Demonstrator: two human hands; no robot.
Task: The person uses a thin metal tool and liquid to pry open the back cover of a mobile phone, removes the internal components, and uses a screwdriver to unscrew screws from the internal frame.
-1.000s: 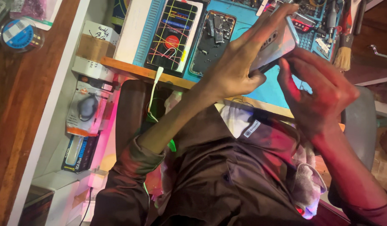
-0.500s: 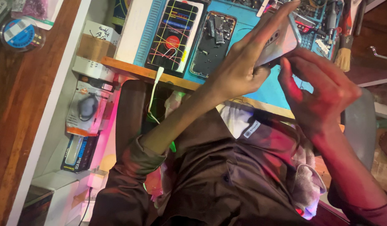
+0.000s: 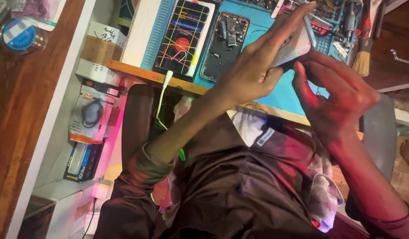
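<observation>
Closest to you is your own lap: a dark brown shirt [image 3: 240,190] fills the bottom of the view, with a crumpled cloth [image 3: 322,199] lying against your right side.

Rising from there, your left hand [image 3: 248,73] reaches up and grips a silver phone [image 3: 295,44], its long fingers stretched along the phone's back and the thumb tucked in beneath. Your right hand [image 3: 337,93] meets it from the other side, fingers curled with their tips pressed against the phone's lower edge. So both hands are closed on the phone, which is held up in the air above the front edge of the blue work mat [image 3: 279,93], tilted, with its pale back showing.

Just beyond your hands, on the mat, lies an opened phone [image 3: 224,46] with its insides exposed, and directly beside it, further left, a second phone with a lit screen [image 3: 183,40] showing coloured lines. A white cable [image 3: 162,99] hangs down from the desk edge below that one.

Further back, at the far right of the mat, sit small tools and a brush [image 3: 361,57]. Off to your left, a shelf holds packaged items [image 3: 89,117] and a cardboard box [image 3: 98,46], and a round tape roll [image 3: 21,36] rests on the wooden surface.
</observation>
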